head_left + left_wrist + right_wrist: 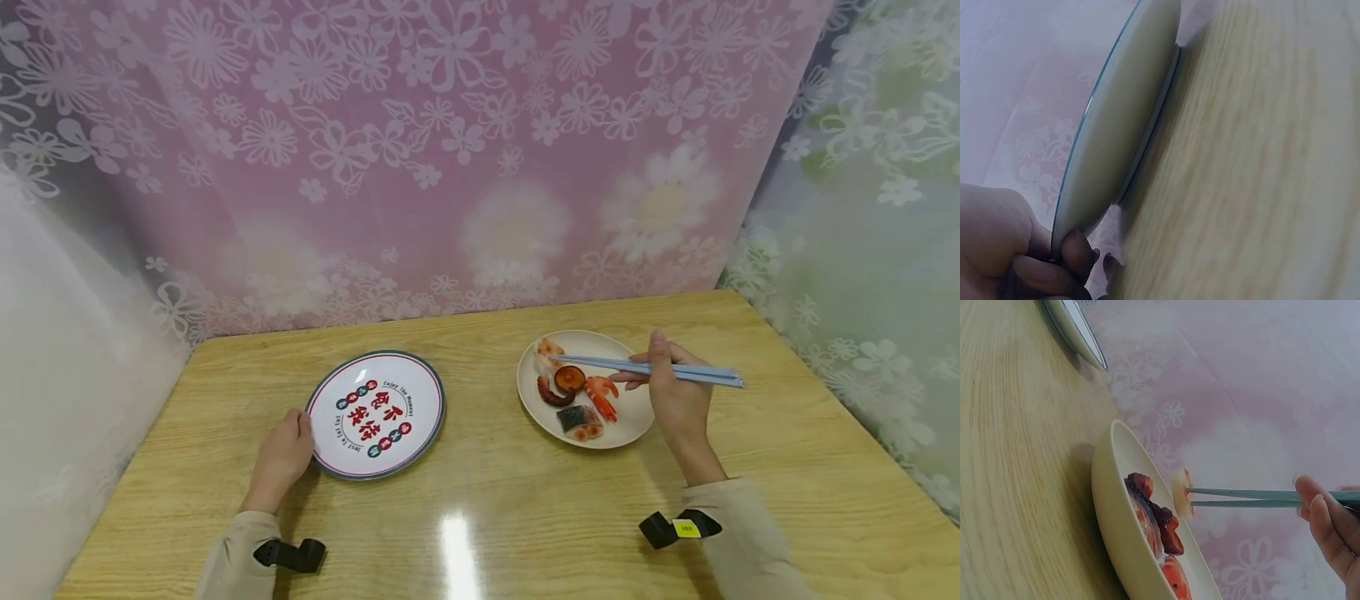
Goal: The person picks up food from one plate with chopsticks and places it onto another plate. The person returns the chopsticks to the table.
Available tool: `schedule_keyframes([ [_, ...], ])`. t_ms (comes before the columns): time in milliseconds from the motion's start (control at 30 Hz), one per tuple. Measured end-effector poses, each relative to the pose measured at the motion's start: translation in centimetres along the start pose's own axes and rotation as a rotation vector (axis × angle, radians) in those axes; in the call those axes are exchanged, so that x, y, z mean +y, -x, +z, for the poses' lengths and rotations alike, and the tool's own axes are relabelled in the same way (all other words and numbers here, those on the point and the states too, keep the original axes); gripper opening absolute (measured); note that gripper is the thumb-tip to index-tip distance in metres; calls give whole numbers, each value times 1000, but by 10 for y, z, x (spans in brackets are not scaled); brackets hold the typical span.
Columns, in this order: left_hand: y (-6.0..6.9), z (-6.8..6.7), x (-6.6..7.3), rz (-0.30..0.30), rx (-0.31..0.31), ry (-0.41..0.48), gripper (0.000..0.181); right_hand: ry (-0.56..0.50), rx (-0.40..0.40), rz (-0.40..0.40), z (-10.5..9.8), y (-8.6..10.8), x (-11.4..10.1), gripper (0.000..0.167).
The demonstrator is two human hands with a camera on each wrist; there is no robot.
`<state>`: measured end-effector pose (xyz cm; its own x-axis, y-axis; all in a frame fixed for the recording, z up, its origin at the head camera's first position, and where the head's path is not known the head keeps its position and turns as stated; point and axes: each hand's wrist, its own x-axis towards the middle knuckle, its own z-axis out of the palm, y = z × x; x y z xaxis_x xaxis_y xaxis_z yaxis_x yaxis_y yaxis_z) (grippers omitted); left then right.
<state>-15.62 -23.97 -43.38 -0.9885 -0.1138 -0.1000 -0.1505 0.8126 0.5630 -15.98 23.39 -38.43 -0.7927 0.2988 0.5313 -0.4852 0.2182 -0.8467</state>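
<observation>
My left hand (281,454) pinches the near-left rim of a white plate (416,417) with red and dark lettering; in the left wrist view, thumb and fingers grip its edge (1069,212). My right hand (678,408) holds pale blue chopsticks (622,364) over a cream plate (637,421). At their tips is a pale food piece with orange patches (550,347), which looks raised off the plate in the right wrist view (1181,492). On the cream plate lie a dark red tentacle (552,395), a round brown mushroom-like piece (570,379), an orange-red shrimp (602,397) and a dark-skinned piece (573,418).
Both plates are on a light wooden table (480,483), the lettered one left and the cream one right. A pink floral curtain (420,167) hangs behind the table's far edge, with pale floral cloth (877,333) on the right side.
</observation>
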Motion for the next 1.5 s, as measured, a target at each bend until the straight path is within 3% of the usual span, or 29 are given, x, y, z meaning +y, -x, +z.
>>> schedule_keyframes([
  [333,1,-1,1,4,9,-5,34,-16,13,14,15,4,-7,41],
  [667,1,-1,2,1,5,-3,36,-30,-45,5,26,8,-12,40],
  [1500,0,-1,3,-14,-7,-32,33,-98,-58,12,47,11,-15,42],
])
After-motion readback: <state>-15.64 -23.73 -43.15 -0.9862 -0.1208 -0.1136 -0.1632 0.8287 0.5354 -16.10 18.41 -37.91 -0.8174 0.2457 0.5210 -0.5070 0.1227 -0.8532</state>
